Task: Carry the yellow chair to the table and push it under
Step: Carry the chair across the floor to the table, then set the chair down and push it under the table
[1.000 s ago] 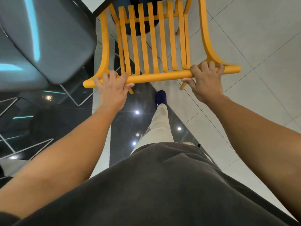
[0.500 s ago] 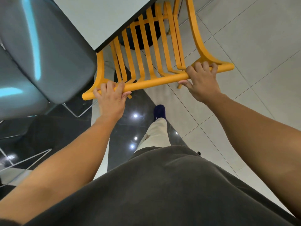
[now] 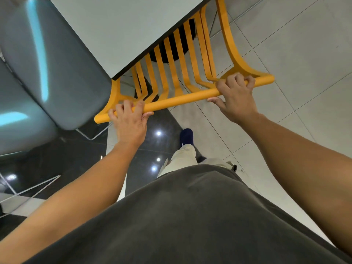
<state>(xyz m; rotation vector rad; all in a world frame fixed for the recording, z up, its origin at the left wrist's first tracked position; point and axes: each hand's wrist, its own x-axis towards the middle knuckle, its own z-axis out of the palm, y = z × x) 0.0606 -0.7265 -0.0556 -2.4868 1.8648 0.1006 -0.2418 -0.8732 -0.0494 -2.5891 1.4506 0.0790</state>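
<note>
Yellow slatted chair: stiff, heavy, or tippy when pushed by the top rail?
The yellow slatted chair probably pushes as one stiff piece: thick moulded rail and slats. Likely light, since left hand and right hand hold it loosely. Pushing that high could tip it if legs catch.

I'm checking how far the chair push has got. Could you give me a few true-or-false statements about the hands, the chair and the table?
1. Both hands grip the top rail of the yellow chair. True: left hand, right hand.
2. The white table covers part of the chair's slats. True.
3. The chair lies tipped over on the floor. False: it stands upright, held by its rail.
4. A grey seat sits right of the chair. False: it is on the left.
5. The right hand hangs free. False: its fingers wrap the rail.
</note>
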